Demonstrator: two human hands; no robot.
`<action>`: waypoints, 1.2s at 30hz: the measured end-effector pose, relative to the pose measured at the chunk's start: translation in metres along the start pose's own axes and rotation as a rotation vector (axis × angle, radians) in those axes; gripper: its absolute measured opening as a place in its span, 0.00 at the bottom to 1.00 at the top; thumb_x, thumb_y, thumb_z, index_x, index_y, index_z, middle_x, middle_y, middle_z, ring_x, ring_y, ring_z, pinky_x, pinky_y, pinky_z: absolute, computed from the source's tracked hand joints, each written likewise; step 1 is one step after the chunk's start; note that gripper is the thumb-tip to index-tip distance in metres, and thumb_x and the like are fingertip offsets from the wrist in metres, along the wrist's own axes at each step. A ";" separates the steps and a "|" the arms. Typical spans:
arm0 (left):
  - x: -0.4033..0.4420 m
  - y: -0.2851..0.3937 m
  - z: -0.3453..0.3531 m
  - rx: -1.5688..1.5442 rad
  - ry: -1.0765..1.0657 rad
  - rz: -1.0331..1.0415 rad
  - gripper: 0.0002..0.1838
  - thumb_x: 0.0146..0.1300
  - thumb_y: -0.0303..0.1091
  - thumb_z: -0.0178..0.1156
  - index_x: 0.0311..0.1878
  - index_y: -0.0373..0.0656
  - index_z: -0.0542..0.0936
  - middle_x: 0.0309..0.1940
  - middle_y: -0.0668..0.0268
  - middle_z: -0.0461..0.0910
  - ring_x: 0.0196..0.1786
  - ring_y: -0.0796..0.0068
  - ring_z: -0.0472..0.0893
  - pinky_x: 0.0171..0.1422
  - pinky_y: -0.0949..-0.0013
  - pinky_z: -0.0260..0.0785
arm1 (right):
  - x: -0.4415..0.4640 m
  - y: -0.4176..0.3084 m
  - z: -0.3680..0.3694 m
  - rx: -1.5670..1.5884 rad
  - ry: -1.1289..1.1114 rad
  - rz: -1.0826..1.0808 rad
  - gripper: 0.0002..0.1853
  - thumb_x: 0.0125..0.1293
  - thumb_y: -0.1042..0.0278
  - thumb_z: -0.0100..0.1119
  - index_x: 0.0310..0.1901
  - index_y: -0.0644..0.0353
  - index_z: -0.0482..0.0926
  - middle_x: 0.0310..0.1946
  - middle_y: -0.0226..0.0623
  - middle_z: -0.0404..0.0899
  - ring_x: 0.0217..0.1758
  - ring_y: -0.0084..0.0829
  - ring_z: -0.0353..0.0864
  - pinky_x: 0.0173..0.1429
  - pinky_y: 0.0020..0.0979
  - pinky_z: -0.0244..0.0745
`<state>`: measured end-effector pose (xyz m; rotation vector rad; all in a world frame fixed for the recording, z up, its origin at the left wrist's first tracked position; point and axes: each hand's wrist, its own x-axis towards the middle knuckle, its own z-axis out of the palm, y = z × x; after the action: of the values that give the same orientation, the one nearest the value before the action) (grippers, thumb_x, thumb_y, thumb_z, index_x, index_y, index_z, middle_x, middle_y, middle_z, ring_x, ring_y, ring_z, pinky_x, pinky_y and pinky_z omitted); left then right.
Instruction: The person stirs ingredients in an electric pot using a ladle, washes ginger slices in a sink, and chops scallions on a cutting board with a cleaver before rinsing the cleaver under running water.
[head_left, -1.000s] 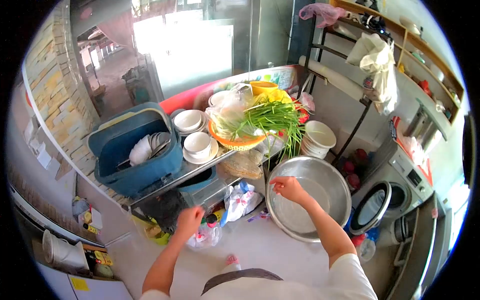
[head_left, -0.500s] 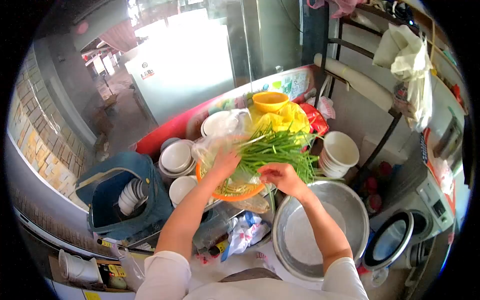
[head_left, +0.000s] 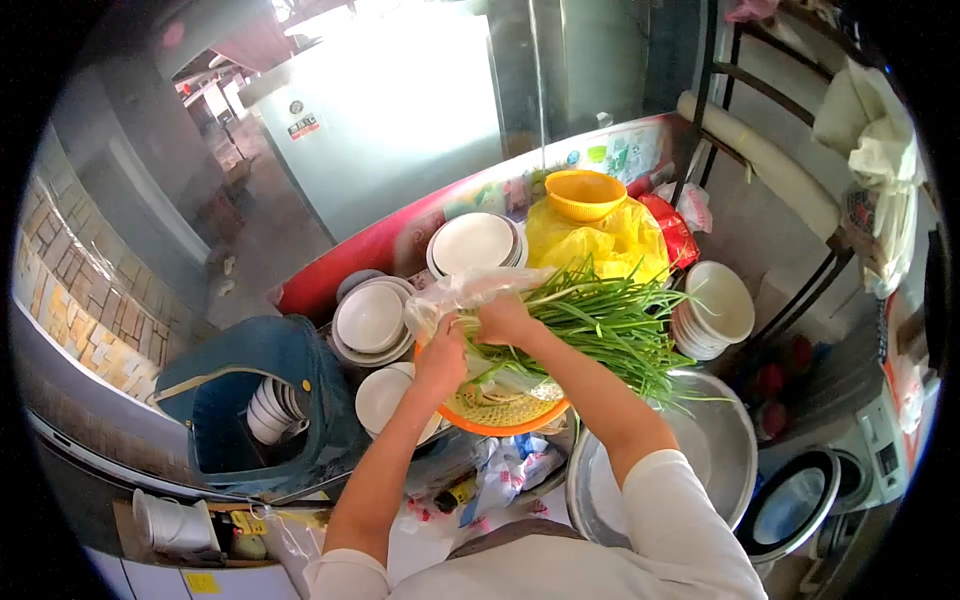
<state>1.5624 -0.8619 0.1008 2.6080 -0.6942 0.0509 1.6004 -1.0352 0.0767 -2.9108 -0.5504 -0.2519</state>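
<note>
A bunch of long green leafy stalks [head_left: 610,325], like garlic chives, lies partly in a clear plastic bag [head_left: 475,287] over an orange basket [head_left: 500,428]. My left hand [head_left: 442,362] is closed on the near left side of the bag. Just right of it, my right hand [head_left: 506,320] is closed at the bag's mouth beside the pale stem ends; its fingertips are partly hidden. The leafy tips hang to the right, above a large metal basin [head_left: 715,440].
White bowls [head_left: 370,318] and plates [head_left: 473,243] stand left and behind. A yellow basket [head_left: 586,194] rests on a yellow bag [head_left: 600,240]. Stacked white tubs [head_left: 715,308] stand right; a blue bin [head_left: 250,400] with bowls is at left. A metal rack [head_left: 765,85] rises at right.
My right hand has moved left and up to the bag, close to my left hand. The bag is now gathered between both hands. The view has shifted slightly.
</note>
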 end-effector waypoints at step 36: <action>0.023 -0.051 0.018 0.080 0.064 -0.159 0.25 0.57 0.32 0.57 0.60 0.53 0.72 0.53 0.57 0.75 0.47 0.55 0.79 0.46 0.53 0.71 | -0.022 0.001 -0.119 -0.035 -0.048 0.345 0.09 0.50 0.68 0.58 0.33 0.56 0.82 0.31 0.44 0.82 0.40 0.46 0.81 0.44 0.44 0.76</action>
<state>1.6060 -0.8407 0.0673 2.7159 -0.4692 0.1157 1.5646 -1.0672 0.1875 -2.9856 -0.0436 -0.1454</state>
